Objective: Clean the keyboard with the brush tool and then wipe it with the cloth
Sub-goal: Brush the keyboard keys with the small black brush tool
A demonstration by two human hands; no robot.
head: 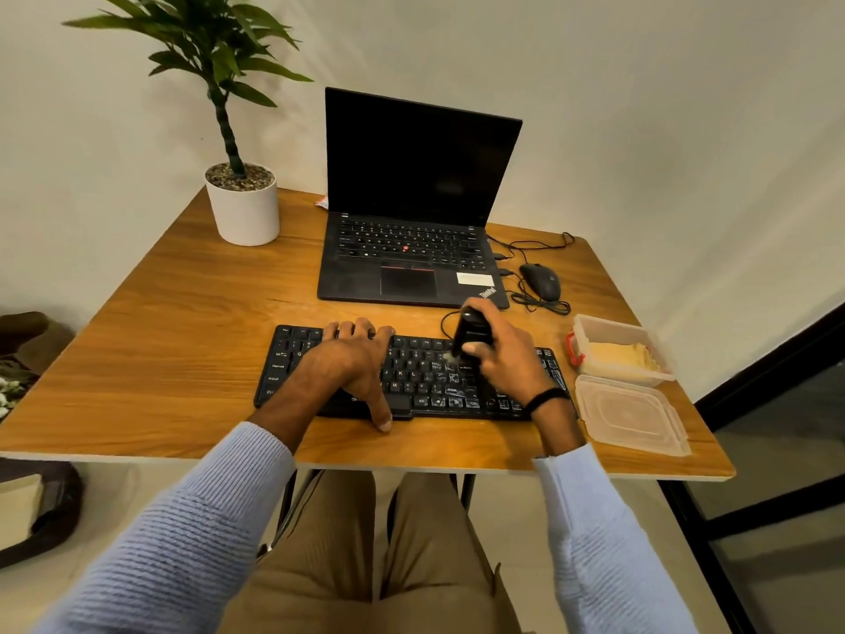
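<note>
A black keyboard (425, 382) lies on the wooden table (183, 340) near its front edge. My left hand (352, 363) rests flat on the keyboard's left half, fingers over the top row and thumb at the front edge. My right hand (503, 354) grips a black brush tool (468, 334), held upright with its pale bristles down on the keys right of centre. A yellow cloth (617, 356) lies inside an open clear plastic box (594, 324) to the right of the keyboard.
An open black laptop (411, 249) stands behind the keyboard, with a wired black mouse (542, 281) and cable beside it. A potted plant (244, 203) sits at the back left. The box's lid (628, 416) lies at the right front edge.
</note>
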